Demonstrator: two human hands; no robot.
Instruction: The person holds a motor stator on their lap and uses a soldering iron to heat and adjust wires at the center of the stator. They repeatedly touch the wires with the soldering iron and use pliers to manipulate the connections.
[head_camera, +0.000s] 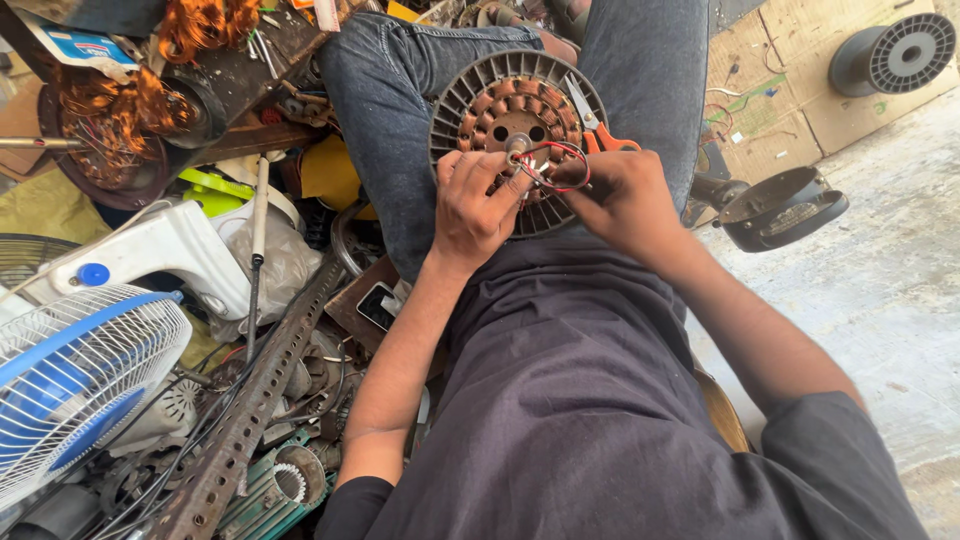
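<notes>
A round fan motor stator (515, 110), with grey fins around its rim and copper windings in a ring inside, rests on the person's lap between the two denim-clad knees. Both hands meet at its near edge. The left hand (478, 205) has its fingers curled together over the fins, the fingertips pressed at the red and black wires (555, 165) that loop out from the centre shaft. The right hand (620, 195) comes in from the other side and pinches the same wires; its grip looks pressed together on them, though its fingertips are partly hidden behind the loop. Orange-handled scissors (595, 125) lie on the stator's right rim, just beyond the right hand's knuckles.

To the person's left the floor is crowded up to the knee: a perforated metal angle bar (255, 400), a white and blue fan (70, 380), and a heap of copper wire coils (120, 110). To the right there is open room: bare concrete floor (880, 260), a dark round motor cover (785, 205) near the right elbow, flattened cardboard (780, 90) and a grey empty spool (895, 55) well apart.
</notes>
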